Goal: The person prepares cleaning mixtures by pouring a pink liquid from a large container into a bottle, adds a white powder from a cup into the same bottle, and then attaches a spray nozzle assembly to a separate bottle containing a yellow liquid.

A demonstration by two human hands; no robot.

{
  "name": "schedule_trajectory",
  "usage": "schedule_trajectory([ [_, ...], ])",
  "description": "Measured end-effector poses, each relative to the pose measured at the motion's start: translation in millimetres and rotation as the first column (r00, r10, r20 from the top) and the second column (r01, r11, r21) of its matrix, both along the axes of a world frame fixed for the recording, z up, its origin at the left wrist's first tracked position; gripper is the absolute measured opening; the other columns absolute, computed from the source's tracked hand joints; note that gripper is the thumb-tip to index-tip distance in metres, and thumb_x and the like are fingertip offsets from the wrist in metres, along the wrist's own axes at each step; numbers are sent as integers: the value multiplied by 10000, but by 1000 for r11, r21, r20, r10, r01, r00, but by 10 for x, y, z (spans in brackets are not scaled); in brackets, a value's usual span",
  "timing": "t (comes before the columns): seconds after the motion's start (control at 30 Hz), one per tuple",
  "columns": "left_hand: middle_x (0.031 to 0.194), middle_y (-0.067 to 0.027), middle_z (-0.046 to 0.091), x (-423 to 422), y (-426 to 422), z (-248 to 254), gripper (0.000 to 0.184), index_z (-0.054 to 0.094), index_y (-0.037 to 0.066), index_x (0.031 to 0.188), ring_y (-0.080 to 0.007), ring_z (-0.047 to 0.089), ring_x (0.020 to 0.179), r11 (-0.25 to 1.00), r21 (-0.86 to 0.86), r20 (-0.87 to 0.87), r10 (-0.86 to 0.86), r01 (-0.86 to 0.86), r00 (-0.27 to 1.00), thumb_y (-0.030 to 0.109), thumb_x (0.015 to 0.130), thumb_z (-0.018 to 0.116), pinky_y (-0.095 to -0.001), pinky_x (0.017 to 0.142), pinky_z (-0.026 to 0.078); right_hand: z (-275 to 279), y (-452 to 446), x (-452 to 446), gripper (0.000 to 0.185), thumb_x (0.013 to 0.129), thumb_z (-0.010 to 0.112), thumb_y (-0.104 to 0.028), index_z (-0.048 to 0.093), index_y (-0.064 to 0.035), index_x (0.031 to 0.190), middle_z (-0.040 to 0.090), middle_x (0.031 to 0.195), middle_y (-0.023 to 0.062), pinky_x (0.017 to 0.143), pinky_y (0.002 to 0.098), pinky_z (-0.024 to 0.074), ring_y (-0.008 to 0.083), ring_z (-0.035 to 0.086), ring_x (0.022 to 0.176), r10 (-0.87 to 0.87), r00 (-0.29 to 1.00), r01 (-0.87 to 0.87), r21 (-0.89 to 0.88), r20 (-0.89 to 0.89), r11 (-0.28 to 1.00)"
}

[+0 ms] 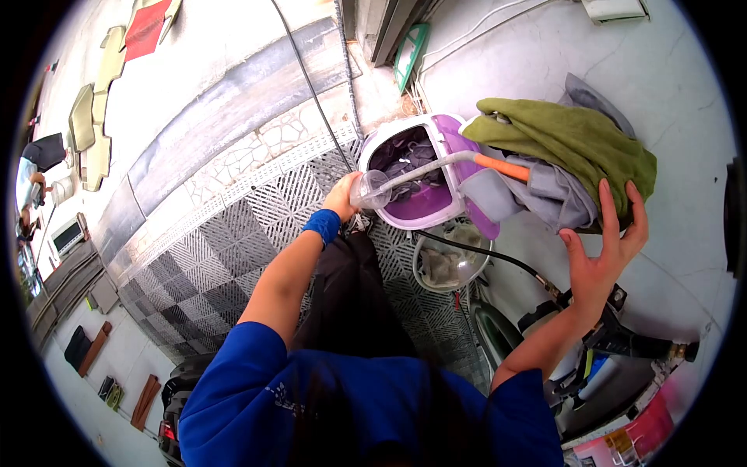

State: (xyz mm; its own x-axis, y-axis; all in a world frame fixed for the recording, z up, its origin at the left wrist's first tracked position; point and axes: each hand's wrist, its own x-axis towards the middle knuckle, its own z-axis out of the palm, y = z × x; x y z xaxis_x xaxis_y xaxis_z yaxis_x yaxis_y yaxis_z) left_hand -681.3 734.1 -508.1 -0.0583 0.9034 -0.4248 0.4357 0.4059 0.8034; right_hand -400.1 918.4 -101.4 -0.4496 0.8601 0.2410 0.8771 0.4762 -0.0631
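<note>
My left hand (340,198), with a blue band at the wrist, is closed on a clear plastic cup-shaped head (368,190). From that head a grey bent tube (426,166) runs over the tub to an orange grip (502,166). Below the tube is a white-and-purple tub (424,214) with dark cloths (405,156) inside. To the right lies a heap of an olive green cloth (572,140) and grey cloth (556,187). My right hand (611,237) is open, fingers spread, with its fingertips at the edge of this heap; whether they press on it I cannot tell.
A small bucket (488,261) with pale cloths stands by the tub. A black hose (498,253) runs toward equipment at lower right. Grey grating tiles (210,280) cover the floor at left. Mats (101,117) lie beyond; a person's hand (39,189) shows far left.
</note>
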Motion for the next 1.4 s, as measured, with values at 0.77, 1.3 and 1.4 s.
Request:
schedule_trajectory([
  [0.77, 1275, -138, 543, -81, 27, -95, 878, 425, 127, 1320, -338, 513, 1206, 997, -13, -11, -70, 70, 997, 15, 549, 830, -379, 1007, 436, 114, 85, -110, 838, 493, 850, -223, 608, -226, 1296, 389, 1358, 111, 1050, 424, 302, 321, 333, 1228, -64, 997, 69, -121, 45, 990],
  [1.3, 1287, -128, 547, -98, 85, -81, 896, 423, 140, 1322, -327, 512, 1214, 994, -51, -46, -101, 98, 994, 31, 536, 842, -374, 1009, 439, 141, 114, -129, 826, 500, 847, -221, 612, -220, 1292, 383, 1342, 110, 1061, 409, 295, 311, 334, 1230, -49, 996, 59, -138, 74, 989],
  [1.4, 1290, -128, 545, -98, 70, -101, 902, 422, 143, 1325, -327, 510, 1217, 994, -54, -46, -101, 99, 994, 31, 536, 845, -375, 1011, 438, 135, 114, -144, 816, 482, 851, -214, 627, -217, 1267, 390, 1323, 105, 1053, 404, 300, 307, 344, 1219, -46, 997, 54, -126, 63, 991],
])
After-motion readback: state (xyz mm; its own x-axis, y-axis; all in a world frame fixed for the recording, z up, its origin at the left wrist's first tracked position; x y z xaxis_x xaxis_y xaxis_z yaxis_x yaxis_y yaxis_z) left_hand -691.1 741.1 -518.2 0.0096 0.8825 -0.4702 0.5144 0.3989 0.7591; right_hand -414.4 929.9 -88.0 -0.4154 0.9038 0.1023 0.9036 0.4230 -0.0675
